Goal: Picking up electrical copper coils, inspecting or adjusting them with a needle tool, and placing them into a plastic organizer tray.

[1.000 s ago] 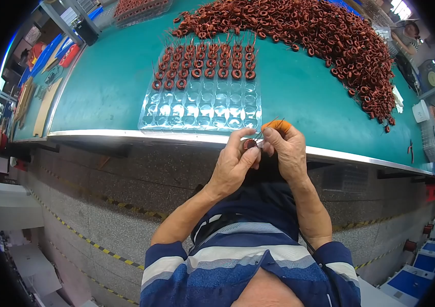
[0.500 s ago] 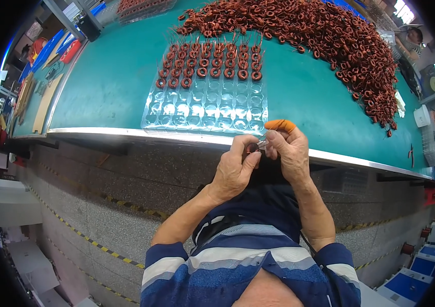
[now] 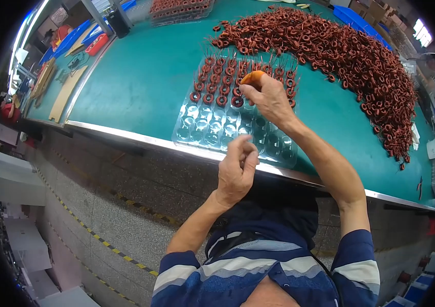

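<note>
A clear plastic tray [image 3: 182,134] of round pockets lies at the table's front edge; upright copper-wound ring coils [image 3: 208,86] fill its far rows, wire leads pointing up. Over it reaches my right hand [image 3: 271,100], an orange finger cover on one finger. Its thumb and finger close together just above a darker ring coil [image 3: 237,102] at the end of the nearest filled row, seemingly on its leads; the exact contact is hidden. My left hand [image 3: 236,171], slightly blurred, hovers by the tray's front edge, fingers loosely bent, thumb apart, with nothing visible in it.
A large heap of loose ring coils [image 3: 350,61] spreads over the green table [image 3: 135,92] at the far right. Stacked filled trays [image 3: 181,11] stand at the back. Pliers [image 3: 419,188] and a white container [image 3: 433,148] are at the right end. Another person sits beyond the heap.
My right hand has gone forward from my left hand to the tray with the ring coil, now at the row's end. My left hand has let go of it. The view has shifted.
</note>
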The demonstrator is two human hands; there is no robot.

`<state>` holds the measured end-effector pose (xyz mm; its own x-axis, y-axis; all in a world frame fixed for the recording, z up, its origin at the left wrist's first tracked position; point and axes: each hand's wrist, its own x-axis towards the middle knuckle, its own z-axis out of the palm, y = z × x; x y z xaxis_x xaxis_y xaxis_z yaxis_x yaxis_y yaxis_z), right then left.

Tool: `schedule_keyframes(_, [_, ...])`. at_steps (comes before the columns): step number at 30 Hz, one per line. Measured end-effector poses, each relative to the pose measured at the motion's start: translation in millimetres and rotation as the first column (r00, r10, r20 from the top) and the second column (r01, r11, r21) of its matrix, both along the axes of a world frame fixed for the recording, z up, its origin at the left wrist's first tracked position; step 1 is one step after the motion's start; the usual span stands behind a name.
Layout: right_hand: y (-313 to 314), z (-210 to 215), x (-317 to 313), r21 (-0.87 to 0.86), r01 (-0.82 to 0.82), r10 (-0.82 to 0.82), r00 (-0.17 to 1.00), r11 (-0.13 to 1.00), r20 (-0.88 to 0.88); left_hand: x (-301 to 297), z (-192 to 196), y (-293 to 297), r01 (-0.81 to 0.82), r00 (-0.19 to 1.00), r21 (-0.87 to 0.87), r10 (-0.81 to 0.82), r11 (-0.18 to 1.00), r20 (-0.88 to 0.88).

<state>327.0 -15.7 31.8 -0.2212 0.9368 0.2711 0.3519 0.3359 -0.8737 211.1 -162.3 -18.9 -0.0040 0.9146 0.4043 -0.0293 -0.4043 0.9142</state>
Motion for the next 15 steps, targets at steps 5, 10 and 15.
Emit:
schedule_keyframes(5, [13,7,2,0.029,0.043,-0.049,0.964,0.999,0.261,-2,9,8,-0.110,0.964,0.173,0.148,0.979,-0.223])
schedule_keyframes(10, [23,16,52,0.247,0.154,-0.200,0.964,0.957,0.175,-15,13,13,-0.143,0.892,0.355,0.276,0.924,-0.359])
schedule_keyframes(15, [69,-17,188,0.586,0.260,-0.608,0.584,0.768,0.538,-4,-7,29,-0.099,0.835,0.498,0.344,0.862,-0.429])
